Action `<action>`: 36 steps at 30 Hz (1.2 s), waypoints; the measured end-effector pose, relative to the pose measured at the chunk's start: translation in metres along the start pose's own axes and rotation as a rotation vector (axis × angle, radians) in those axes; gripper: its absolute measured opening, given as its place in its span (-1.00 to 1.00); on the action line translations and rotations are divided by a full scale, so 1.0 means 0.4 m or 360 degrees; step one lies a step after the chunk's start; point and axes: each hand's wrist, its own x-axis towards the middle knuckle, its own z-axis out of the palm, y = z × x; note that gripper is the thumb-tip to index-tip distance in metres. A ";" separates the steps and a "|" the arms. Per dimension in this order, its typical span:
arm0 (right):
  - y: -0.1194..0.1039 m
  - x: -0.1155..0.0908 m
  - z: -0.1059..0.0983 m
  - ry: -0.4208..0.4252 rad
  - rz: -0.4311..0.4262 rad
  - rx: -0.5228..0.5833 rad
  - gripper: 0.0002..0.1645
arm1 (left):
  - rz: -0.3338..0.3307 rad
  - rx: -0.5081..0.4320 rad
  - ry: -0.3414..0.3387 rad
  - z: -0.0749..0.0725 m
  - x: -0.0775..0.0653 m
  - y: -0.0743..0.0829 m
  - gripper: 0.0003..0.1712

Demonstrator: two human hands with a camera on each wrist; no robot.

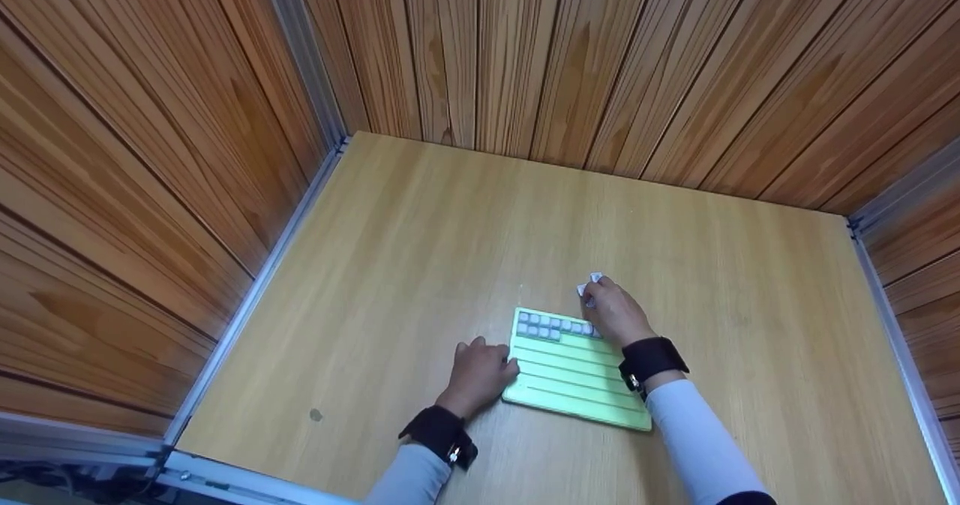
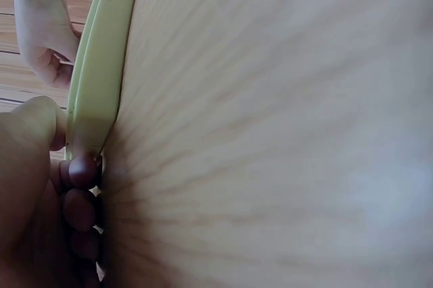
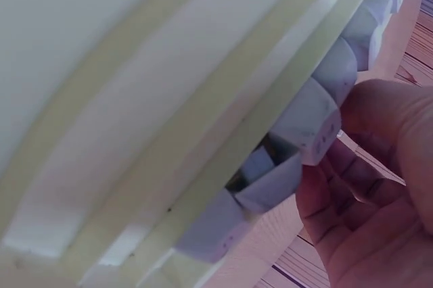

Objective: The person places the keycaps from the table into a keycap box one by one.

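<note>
A pale green ridged tray (image 1: 574, 385) lies on the table, with small pale lavender keycaps (image 1: 538, 326) in two rows along its far left part. At its left edge my left hand (image 1: 480, 370) grips it, thumb on the upper side and fingers curled at the lower corner. My right hand (image 1: 616, 314) is bent over the far right corner, with white pieces (image 1: 595, 277) at its fingertips. Up close in the right wrist view, thumb and fingers pinch at a keycap (image 3: 310, 120) in the outer row. Beside it a tilted keycap (image 3: 274, 186) shows its hollow underside.
Around the tray spreads a light wooden table (image 1: 390, 265). Wood-panelled walls (image 1: 480, 55) rise at the back and sides, with metal rails (image 1: 289, 242) along the edges. A small dark spot (image 1: 316, 415) marks the tabletop at the front left.
</note>
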 end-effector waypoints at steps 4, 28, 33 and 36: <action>0.003 0.001 -0.001 -0.0035 0.0037 0.0034 -0.89 | 0.0001 0.0010 -0.0007 0.000 0.000 0.000 -0.70; -0.016 -0.042 -0.025 0.0148 0.0062 0.0310 -0.76 | -0.0026 0.0018 -0.0025 0.000 0.002 0.001 -0.71; -0.006 -0.053 -0.024 0.0176 0.0068 0.0333 -0.71 | -0.0017 0.0007 -0.0032 0.001 0.002 0.001 -0.70; -0.004 -0.056 -0.024 0.0204 0.0069 0.0327 -0.68 | -0.0020 0.0004 -0.0038 0.001 0.000 -0.002 -0.71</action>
